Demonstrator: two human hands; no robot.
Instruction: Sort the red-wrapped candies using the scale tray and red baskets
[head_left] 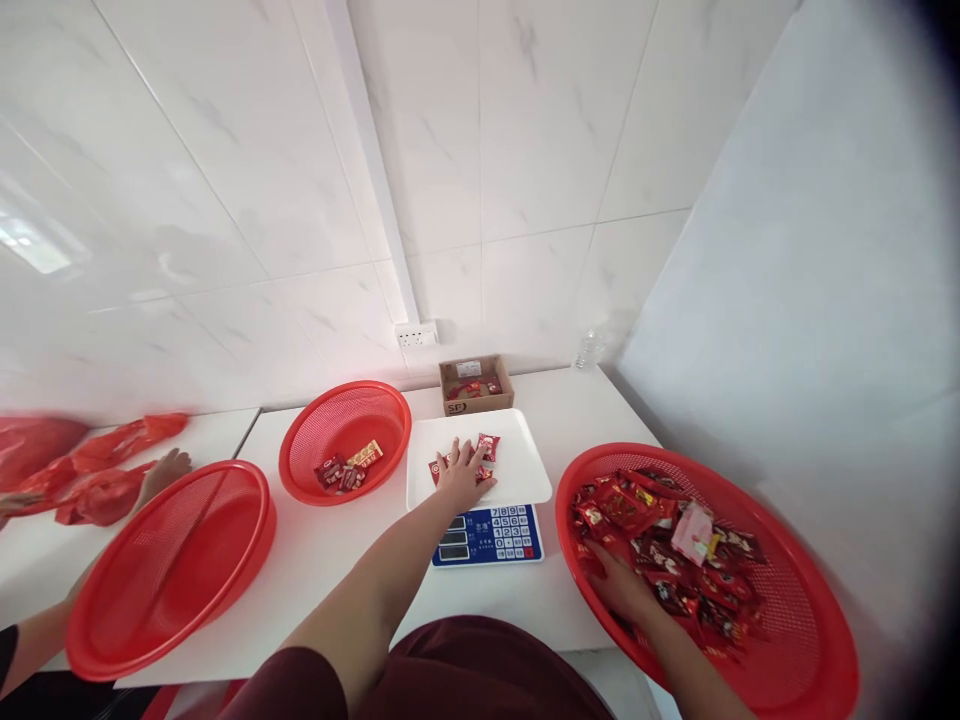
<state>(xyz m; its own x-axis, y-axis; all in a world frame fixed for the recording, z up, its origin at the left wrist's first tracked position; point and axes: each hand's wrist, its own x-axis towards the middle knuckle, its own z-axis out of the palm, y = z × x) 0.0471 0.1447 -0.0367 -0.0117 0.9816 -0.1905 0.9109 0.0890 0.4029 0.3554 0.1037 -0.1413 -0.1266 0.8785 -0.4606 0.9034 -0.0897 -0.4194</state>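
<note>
My left hand lies over the white weighing tray, fingers spread on small red snack packets. The tray sits on a digital scale with a blue keypad panel. On the right, my right hand reaches into a large red plastic basket. Its fingers look stretched out and touch the wrapped snacks inside; the fingertips are partly hidden. Mostly red and dark packets fill that basket, with one pink packet on top.
A red basket left of the scale holds a few packets. Another red basket stands nearer, beside a co-worker's arms and red plastic bags. Behind the scale are a cardboard box with packets and a clear bottle.
</note>
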